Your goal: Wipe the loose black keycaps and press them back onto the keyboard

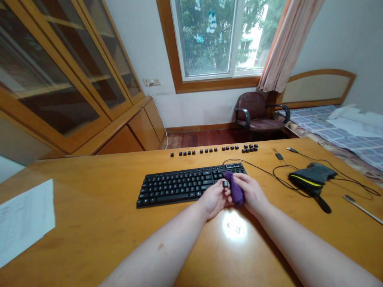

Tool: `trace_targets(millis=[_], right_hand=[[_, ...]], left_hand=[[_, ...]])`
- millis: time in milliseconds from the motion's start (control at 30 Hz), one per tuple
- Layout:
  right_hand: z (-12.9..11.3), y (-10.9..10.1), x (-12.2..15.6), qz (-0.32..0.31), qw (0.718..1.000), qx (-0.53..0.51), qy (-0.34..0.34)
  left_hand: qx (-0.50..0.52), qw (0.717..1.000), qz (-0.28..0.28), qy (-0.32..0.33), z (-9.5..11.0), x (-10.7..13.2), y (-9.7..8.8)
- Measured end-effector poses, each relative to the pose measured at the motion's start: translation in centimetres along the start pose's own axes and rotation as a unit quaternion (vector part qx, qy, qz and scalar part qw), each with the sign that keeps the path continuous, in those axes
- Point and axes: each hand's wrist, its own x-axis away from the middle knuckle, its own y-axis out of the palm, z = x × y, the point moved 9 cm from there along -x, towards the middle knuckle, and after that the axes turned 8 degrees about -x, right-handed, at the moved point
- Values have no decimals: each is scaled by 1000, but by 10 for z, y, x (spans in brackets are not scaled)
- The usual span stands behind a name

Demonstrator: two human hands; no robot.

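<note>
Between the thumb and fingers of my left hand (214, 199) is a small black keycap (225, 184). My right hand (250, 191) grips a bunched purple cloth (237, 193), which lies against the fingers of my left hand beside the keycap. Both hands are in front of the right end of a black keyboard (173, 185) and hide part of its number pad. The top row of the keyboard looks stripped of its caps. Along the far edge of the desk, several loose keycaps (208, 150) stand in small groups.
On the right lie a grey and black handheld device (312, 179) with a yellow stripe, black cables (269, 172), a small black puller with wire prongs (279, 156) and a thin brush (362, 208). Papers (26, 219) rest at the desk's left. A chair (254, 111) stands beyond.
</note>
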Motion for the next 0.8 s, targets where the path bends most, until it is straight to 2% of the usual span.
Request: trace_targets(millis=[100,200,267,400,500,700,800], right_hand=[[-13,6,-1,-55,991,103,-71],[-23,13,1,-98,967,192,-134],[-24,14,1,-99,960,215,-149],[-26,8,0,-47,959,229,-162],[-28,1,1,-6,965,202,-165],[-29,14,2,-83,961,206,-168],[-33,11,3,-60,958,210,-188]], left_hand=[[14,999,32,-5,-2,-1,-6],[7,1000,8,-4,-3,-1,-3],[-3,1000,-8,-10,-4,0,0],[-19,999,-4,-26,-4,1,1],[-19,1000,-16,-19,-1,1,4],[-16,1000,-20,-17,-3,2,3],[-15,1000,-11,-17,-4,2,1]])
